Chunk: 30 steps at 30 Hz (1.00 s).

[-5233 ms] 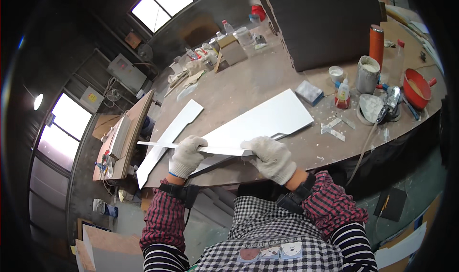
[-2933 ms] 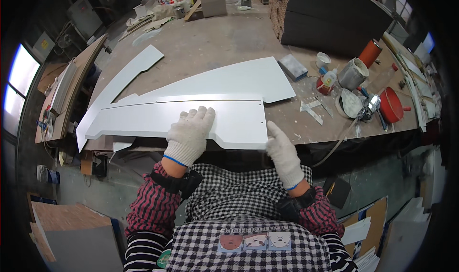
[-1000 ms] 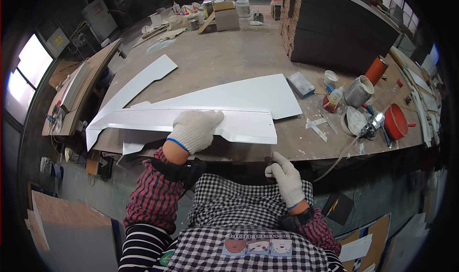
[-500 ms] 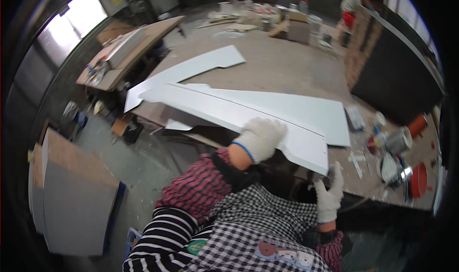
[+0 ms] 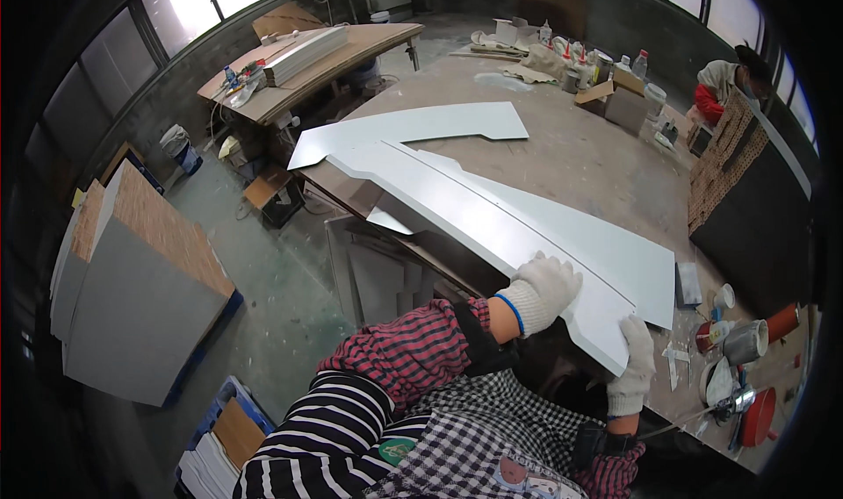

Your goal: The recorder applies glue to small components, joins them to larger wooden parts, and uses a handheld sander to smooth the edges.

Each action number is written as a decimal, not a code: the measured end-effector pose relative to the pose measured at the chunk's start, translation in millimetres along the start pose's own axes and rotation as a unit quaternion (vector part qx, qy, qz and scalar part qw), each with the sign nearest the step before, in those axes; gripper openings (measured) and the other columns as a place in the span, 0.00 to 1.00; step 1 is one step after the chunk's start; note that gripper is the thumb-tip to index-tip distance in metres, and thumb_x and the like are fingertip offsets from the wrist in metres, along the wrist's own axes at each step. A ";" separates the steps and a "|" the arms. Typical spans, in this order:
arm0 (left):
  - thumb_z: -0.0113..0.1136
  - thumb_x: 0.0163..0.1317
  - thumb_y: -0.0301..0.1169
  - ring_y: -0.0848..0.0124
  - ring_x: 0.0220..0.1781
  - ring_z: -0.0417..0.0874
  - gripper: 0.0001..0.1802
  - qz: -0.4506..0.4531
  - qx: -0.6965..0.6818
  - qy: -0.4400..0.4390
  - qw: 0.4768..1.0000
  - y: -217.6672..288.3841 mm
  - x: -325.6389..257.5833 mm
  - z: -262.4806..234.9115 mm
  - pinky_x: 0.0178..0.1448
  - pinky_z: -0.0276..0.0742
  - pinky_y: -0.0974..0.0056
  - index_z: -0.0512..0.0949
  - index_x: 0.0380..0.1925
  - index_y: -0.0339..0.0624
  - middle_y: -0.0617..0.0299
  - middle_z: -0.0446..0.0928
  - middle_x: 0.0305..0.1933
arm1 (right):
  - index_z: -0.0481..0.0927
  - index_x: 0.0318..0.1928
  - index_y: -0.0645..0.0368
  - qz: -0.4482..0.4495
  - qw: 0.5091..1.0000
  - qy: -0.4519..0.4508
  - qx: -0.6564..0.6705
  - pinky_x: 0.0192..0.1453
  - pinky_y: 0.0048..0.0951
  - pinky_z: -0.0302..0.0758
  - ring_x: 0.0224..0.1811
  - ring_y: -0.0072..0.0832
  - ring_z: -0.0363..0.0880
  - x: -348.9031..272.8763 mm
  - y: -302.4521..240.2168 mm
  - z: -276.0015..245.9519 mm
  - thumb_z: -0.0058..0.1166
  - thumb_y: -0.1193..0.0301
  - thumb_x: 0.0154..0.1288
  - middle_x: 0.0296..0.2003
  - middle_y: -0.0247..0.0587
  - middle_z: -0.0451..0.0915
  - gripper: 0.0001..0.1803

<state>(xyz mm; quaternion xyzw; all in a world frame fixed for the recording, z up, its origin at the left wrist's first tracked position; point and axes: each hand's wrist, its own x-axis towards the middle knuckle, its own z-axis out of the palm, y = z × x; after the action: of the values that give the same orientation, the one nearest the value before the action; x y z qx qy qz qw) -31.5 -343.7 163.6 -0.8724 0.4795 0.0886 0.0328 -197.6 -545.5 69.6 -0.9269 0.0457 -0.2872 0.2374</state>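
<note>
At table (image 5: 606,165) edge, white board (image 5: 457,214) prob. light, stiff; best held by edges; L hand (image 5: 539,294) atop, fingers together; R hand (image 5: 634,363) at end, pinch unclear.

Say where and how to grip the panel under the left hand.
Take the panel by its near long edge, from the person's side, thumb above, fingers likely fitting below: a dark gap shows under it. The right hand at its right end could steady it.
</note>
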 end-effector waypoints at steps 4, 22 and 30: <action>0.76 0.41 0.28 0.56 0.54 0.81 0.36 -0.001 0.008 0.032 0.999 -1.1 3.1 14.1 0.55 0.80 0.55 0.73 0.54 0.38 0.54 0.78 0.50 | 0.78 0.60 0.60 -0.034 0.999 -0.017 -0.039 0.70 0.40 0.70 0.66 0.50 0.74 10.4 -9.7 -3.9 0.60 0.61 0.61 0.61 0.55 0.77 0.28; 0.56 0.48 0.20 0.60 0.61 0.76 0.27 -0.127 0.006 0.311 0.942 -158.3 -54.3 41.2 0.78 0.53 0.43 0.78 0.52 0.46 0.60 0.79 0.51 | 0.79 0.60 0.61 -0.055 0.988 -0.128 -0.061 0.66 0.40 0.74 0.60 0.52 0.78 42.5 -14.9 -41.3 0.58 0.68 0.57 0.58 0.58 0.78 0.28; 0.60 0.48 0.24 0.56 0.68 0.70 0.30 -0.358 0.142 0.287 0.877 -272.7 -103.6 56.6 0.79 0.46 0.40 0.76 0.56 0.47 0.56 0.76 0.61 | 0.79 0.58 0.56 -0.031 0.987 -0.147 -0.056 0.62 0.38 0.76 0.58 0.50 0.79 47.0 -16.8 -44.4 0.58 0.69 0.55 0.57 0.54 0.79 0.27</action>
<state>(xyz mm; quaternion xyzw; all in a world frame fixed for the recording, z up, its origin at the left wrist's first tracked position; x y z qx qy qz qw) 136.9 -102.8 119.7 -0.9575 0.1308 -0.2527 0.0470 -184.1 -559.5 133.4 -0.9717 -0.0026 -0.1522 0.1806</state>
